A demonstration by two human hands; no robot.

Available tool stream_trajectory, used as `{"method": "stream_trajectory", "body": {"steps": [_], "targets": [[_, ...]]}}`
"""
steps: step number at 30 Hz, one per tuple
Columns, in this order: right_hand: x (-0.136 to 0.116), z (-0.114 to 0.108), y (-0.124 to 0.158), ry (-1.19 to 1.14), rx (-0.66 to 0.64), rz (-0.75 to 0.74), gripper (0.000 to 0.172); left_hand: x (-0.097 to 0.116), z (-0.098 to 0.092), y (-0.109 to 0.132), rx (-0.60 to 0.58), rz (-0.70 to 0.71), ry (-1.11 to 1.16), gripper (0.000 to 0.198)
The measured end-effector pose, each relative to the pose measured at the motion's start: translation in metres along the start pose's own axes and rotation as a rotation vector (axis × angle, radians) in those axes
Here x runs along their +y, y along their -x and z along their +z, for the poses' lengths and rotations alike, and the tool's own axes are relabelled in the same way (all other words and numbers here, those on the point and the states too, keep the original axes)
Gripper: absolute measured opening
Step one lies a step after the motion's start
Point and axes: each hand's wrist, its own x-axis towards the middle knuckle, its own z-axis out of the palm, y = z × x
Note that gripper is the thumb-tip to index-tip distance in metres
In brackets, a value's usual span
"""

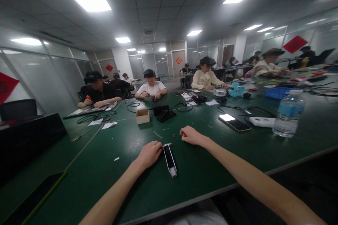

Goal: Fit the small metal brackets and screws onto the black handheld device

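On the green table in front of me lies a slim, pen-shaped device with a white frame and a long dark face. My left hand rests beside its far end, fingers curled and pressed together; the fingertips are at the device's upper corner, where a thin light piece juts across. Whether they grip anything is hidden. My right hand is closed, resting on the table beyond the device and to its right, apart from it. What its fingers hold, if anything, cannot be seen. A tiny ring-like part lies just left of that hand.
Farther out stand a small open cardboard box and a black stand. To the right are a phone, a white slab, a water bottle and a blue tray. Co-workers sit across the table among cables.
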Motion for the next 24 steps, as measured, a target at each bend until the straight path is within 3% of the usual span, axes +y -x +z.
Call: {"method": "stream_trajectory", "body": {"steps": [4, 11, 24], "targets": [[-0.01, 0.009, 0.001, -0.055, 0.061, -0.147, 0.022, -0.001, -0.001, 0.001, 0.008, 0.013, 0.0, 0.015], [-0.031, 0.01, 0.006, -0.089, 0.046, -0.306, 0.016, 0.002, -0.003, 0.001, 0.007, 0.02, -0.03, 0.017], [-0.028, 0.014, 0.004, -0.155, 0.01, -0.326, 0.016, 0.005, -0.008, 0.002, -0.012, 0.004, -0.009, 0.017]]}}
